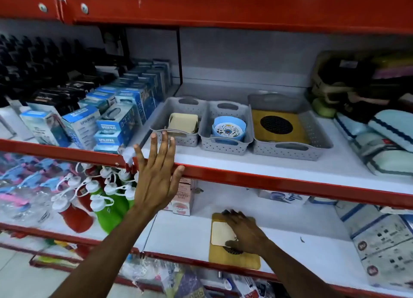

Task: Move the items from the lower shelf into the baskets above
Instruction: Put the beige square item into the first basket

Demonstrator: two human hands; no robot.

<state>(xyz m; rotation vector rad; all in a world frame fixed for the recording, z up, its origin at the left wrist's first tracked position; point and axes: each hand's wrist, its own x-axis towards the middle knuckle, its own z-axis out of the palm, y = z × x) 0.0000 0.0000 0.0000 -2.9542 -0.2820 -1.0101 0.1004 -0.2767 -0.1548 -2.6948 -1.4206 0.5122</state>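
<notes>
Three grey perforated baskets stand side by side on the upper shelf. The left basket (161, 112) holds cream square coasters (183, 122). A blue floral bowl (228, 129) sits in the middle basket (223, 147). The large right basket (312, 130) holds a yellow wooden board with a black round grille (276, 125). On the lower shelf lies another yellow board (232, 259) with a cream square coaster (221, 233) on top. My right hand (245, 230) rests on that coaster and board, fingers spread over them. My left hand (156, 175) is raised with fingers apart, over the red shelf edge near the left basket.
Blue boxed goods (116, 119) fill the upper shelf's left. Folded light-blue items (384, 141) lie at the right. Red and green bottles with white caps (100, 199) stand on the lower shelf's left, a small pink box (183, 199) behind, and packaged goods (384, 248) at the right.
</notes>
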